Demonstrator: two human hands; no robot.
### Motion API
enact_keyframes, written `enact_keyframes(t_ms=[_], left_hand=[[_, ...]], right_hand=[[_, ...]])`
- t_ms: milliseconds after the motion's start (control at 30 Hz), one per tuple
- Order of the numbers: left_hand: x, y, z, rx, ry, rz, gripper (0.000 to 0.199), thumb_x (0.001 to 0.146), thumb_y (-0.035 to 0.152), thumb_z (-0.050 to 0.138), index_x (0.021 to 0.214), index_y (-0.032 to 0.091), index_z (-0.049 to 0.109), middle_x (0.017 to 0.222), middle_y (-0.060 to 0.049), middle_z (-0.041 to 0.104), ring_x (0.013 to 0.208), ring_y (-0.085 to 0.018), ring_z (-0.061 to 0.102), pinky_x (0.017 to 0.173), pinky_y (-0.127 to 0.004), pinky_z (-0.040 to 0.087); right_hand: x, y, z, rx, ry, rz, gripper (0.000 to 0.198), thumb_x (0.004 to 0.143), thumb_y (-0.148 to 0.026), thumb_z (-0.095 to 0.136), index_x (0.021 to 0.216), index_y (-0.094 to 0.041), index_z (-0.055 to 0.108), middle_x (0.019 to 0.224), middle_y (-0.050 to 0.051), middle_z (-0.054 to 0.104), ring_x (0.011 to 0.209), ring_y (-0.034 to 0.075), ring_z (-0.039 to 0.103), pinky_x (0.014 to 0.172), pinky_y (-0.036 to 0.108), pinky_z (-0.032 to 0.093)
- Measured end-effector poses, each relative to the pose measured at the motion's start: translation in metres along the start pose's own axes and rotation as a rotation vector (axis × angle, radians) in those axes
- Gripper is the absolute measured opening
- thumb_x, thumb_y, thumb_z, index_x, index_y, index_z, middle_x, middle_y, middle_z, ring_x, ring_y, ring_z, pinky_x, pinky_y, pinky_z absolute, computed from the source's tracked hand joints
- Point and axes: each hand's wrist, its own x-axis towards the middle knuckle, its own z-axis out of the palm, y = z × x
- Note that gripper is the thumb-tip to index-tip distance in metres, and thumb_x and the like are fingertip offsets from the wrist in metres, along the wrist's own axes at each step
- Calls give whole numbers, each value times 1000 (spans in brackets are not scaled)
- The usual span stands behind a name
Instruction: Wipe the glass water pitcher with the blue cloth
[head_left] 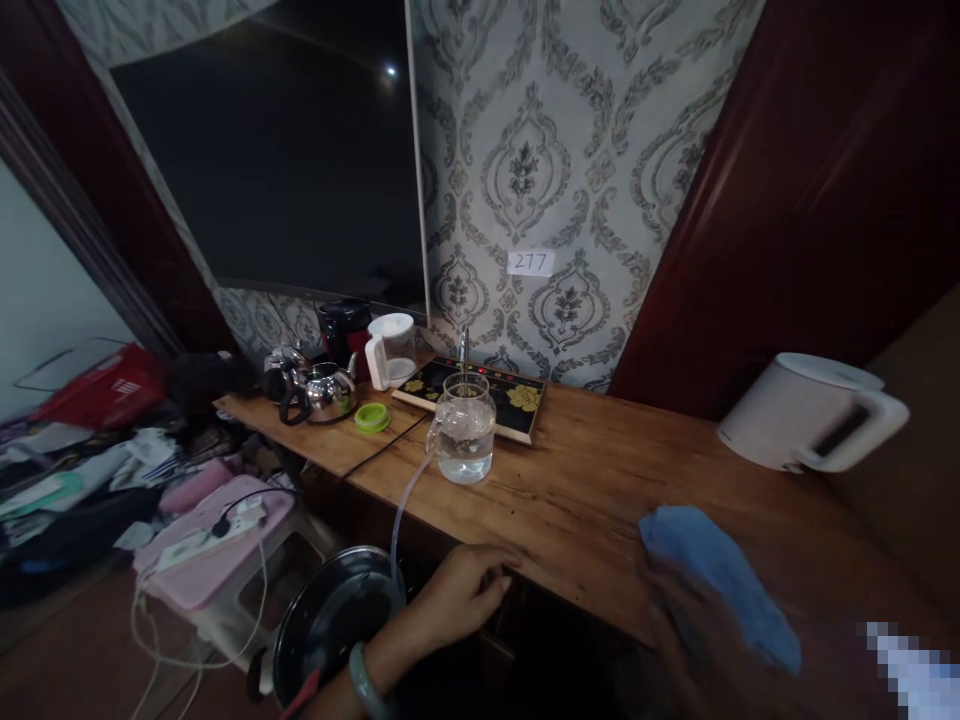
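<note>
My left hand (pixel 469 597) is at the front edge of the wooden table (pixel 600 470), fingers loosely bent, thumb apart from them, nothing in it. A bracelet circles that wrist. Over at the right, my right hand (pixel 694 625) is smeared by motion and holds a folded blue cloth (pixel 720 575) against the tabletop. A glass pot (pixel 466 440) of water stands mid-table, in front of a metal spout (pixel 463 350). From the pot's left side a clear tube (pixel 399 515) runs down into a dark pan (pixel 337 615) below the table edge.
A white kettle (pixel 810 410) stands at the right end. Behind the glass pot is a black flowered panel (pixel 517 398). To the left are a steel kettle (pixel 326 392), a green lid (pixel 371 417) and a white-lidded jug (pixel 392 350). A pink stool (pixel 187 580) bears a power strip (pixel 202 540).
</note>
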Motion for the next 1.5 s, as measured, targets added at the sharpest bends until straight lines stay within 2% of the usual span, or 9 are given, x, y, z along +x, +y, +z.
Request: enact_keyframes(t_ms=[67, 167, 400, 633, 767, 967, 1133, 1300, 1500], left_hand=[[1, -2, -15, -28, 148, -5, 22, 90, 22, 50, 89, 18, 72, 84, -4, 74, 77, -16, 66, 72, -24, 49], [6, 3, -36, 6, 329, -38, 38, 96, 34, 45, 63, 18, 58, 58, 1, 57, 57, -13, 53, 57, -23, 40], [26, 30, -50, 168, -346, 274, 14, 79, 14, 64, 69, 24, 66, 72, 1, 70, 68, -16, 64, 67, -25, 46], [12, 3, 5, 60, -321, 287, 11, 81, 18, 63, 72, 24, 66, 73, 0, 70, 66, -14, 63, 62, -23, 45], [-4, -2, 10, -121, -117, 126, 14, 85, 21, 57, 74, 19, 65, 69, 0, 66, 61, -11, 58, 59, -20, 42], [-1, -4, -55, -121, 419, -23, 45, 95, 46, 50, 59, 18, 53, 56, 2, 50, 55, -10, 46, 56, -22, 37], [20, -20, -88, -141, 890, -83, 34, 86, 52, 63, 81, 19, 65, 77, -2, 63, 72, -16, 58, 67, -25, 46], [48, -34, -87, -231, 908, -55, 44, 77, 49, 72, 109, 20, 65, 104, -8, 68, 94, -21, 63, 81, -32, 51], [74, -34, -91, -429, 735, -51, 43, 78, 56, 70, 96, 18, 65, 79, -2, 67, 73, -17, 62, 71, -29, 49]], right_hand=[[4, -23, 22, 76, -51, -90, 31, 98, -44, 49, 88, -24, 70, 89, 6, 74, 86, 23, 68, 78, 36, 52], [15, -53, 53, 210, -211, 2, 36, 100, -42, 46, 77, -23, 66, 72, 3, 70, 69, 19, 66, 64, 29, 49], [36, -88, 88, 474, -529, 132, 51, 97, -59, 40, 63, -23, 54, 57, -1, 54, 56, 16, 55, 57, 27, 42], [39, -66, 94, 464, -469, 301, 54, 87, -72, 48, 64, -24, 60, 58, 2, 61, 58, 21, 58, 57, 30, 45], [53, -59, 105, 479, -447, 386, 62, 83, -79, 46, 56, -23, 55, 52, 1, 56, 53, 19, 54, 53, 30, 42], [74, -59, 134, 565, -305, 577, 62, 76, -81, 51, 60, -21, 57, 54, -1, 52, 54, 17, 49, 52, 28, 41], [61, -54, 148, 651, -246, 667, 57, 75, -77, 56, 58, -22, 53, 55, -3, 46, 54, 16, 46, 54, 28, 41], [56, -53, 153, 642, -257, 613, 56, 76, -75, 55, 59, -22, 53, 59, 0, 49, 61, 18, 49, 57, 28, 43], [56, -54, 155, 652, -259, 582, 54, 80, -71, 54, 58, -21, 52, 60, -1, 49, 62, 17, 49, 57, 27, 41]])
